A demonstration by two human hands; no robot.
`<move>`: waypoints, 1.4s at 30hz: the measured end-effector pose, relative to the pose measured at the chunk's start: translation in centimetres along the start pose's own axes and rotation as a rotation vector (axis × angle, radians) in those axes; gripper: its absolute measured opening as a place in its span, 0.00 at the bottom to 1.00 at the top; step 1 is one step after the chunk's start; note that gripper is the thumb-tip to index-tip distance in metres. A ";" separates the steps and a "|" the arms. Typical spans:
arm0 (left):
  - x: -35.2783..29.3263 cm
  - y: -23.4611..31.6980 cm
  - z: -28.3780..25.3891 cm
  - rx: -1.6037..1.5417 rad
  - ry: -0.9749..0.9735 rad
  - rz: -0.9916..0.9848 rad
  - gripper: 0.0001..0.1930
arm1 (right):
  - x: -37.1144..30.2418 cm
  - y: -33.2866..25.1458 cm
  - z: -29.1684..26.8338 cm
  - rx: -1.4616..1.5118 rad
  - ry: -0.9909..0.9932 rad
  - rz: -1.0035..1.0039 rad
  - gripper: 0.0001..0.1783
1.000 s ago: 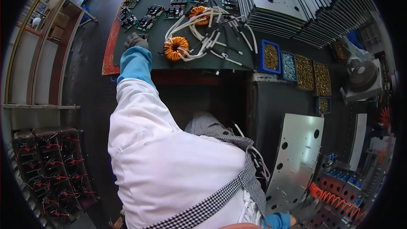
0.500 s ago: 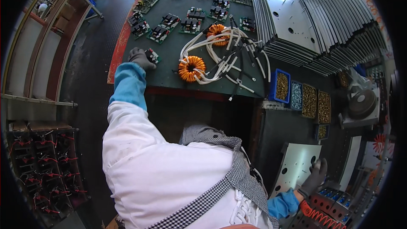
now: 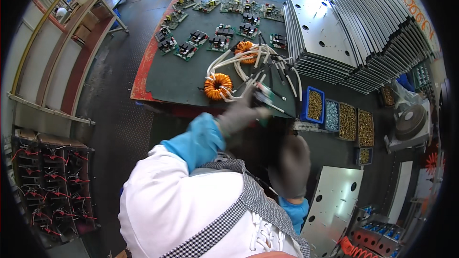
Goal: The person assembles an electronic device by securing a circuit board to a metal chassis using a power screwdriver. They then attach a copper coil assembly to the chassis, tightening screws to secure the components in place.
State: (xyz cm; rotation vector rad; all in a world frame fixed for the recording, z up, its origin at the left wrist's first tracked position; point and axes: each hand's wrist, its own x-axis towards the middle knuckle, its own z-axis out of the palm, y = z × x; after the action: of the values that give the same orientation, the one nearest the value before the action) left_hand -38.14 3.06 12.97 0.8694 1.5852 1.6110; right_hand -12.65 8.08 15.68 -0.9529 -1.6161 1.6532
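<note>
My left hand (image 3: 238, 115), in a grey glove with a blue sleeve cuff, is raised over the table's front edge. Its fingers close on a small green circuit board (image 3: 262, 96), blurred by motion. My right hand (image 3: 291, 167), gloved the same way, is in front of my body by the metal panel (image 3: 333, 200) and too smeared to show its fingers. Behind the left hand lie two copper-wound toroidal coils (image 3: 218, 87) with white leads (image 3: 239, 64) and black leads ending in ring terminals.
Several circuit boards (image 3: 219, 43) sit across the green table top (image 3: 177, 81). A tall stack of metal panels (image 3: 354, 24) stands at the far right. Blue bin (image 3: 313, 105) and other trays of fasteners are to the right, near a red coiled hose (image 3: 357, 248). Racks (image 3: 52, 181) line the left.
My left hand has lifted the small circuit board from the table's left side and brought it right, toward my body. My right hand has come left and inward from the metal panel.
</note>
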 end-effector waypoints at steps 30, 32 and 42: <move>43.4 -13.1 -61.6 1.094 0.347 -0.398 0.24 | 16.0 1.8 19.1 0.758 0.403 0.145 0.36; 44.9 -13.1 -63.3 1.140 0.292 -0.301 0.23 | 16.6 0.0 18.5 0.740 0.555 0.122 0.33; 47.3 -12.1 -53.6 1.087 0.567 0.076 0.21 | 5.3 1.8 2.0 0.607 1.339 -0.261 0.15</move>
State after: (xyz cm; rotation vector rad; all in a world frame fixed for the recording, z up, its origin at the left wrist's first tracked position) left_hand -108.29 15.07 -1.05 1.0196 2.9583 0.9804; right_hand -17.07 11.34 13.52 -1.0544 -0.2769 0.8039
